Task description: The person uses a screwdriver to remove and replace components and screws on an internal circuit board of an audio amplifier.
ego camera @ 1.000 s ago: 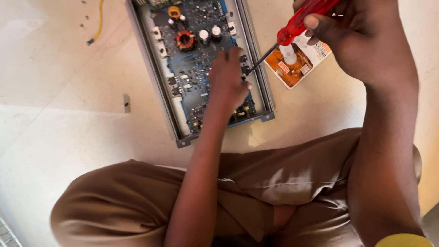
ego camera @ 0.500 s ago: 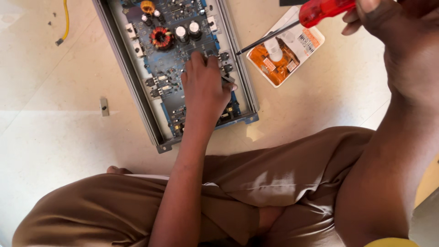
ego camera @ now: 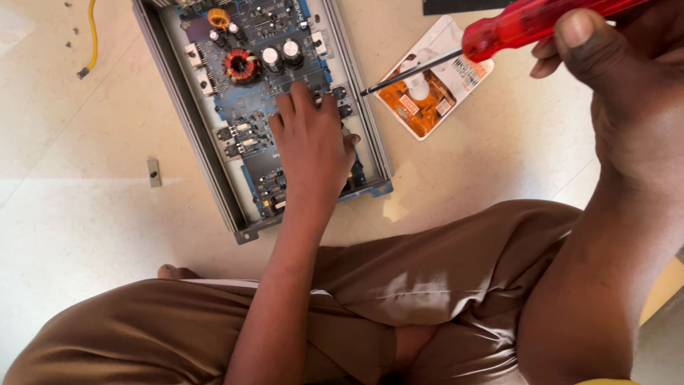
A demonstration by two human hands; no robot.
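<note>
The left hand (ego camera: 311,146) stays flat, fingers spread on the circuit board (ego camera: 263,93) on the floor; the right hand (ego camera: 627,85), gripping the red screwdriver (ego camera: 499,32), has lifted it away.

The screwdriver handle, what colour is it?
See-through red; the screwdriver handle in the right hand shows best in the head view.

Left hand (ego camera: 313,153) lies palm-down on blue circuit board (ego camera: 260,107) inside open grey metal case (ego camera: 192,128), fingers (ego camera: 303,96) spread near the black components. Right hand (ego camera: 627,93) is raised, gripping red-handled screwdriver (ego camera: 513,28); its tip hangs over orange & white blister pack (ego camera: 431,100) on the floor (ego camera: 85,214), just right of case. Yellow cable (ego camera: 92,36) top left, small grey bracket (ego camera: 153,172) left of case. Brown trousers (ego camera: 399,299) below.
</note>
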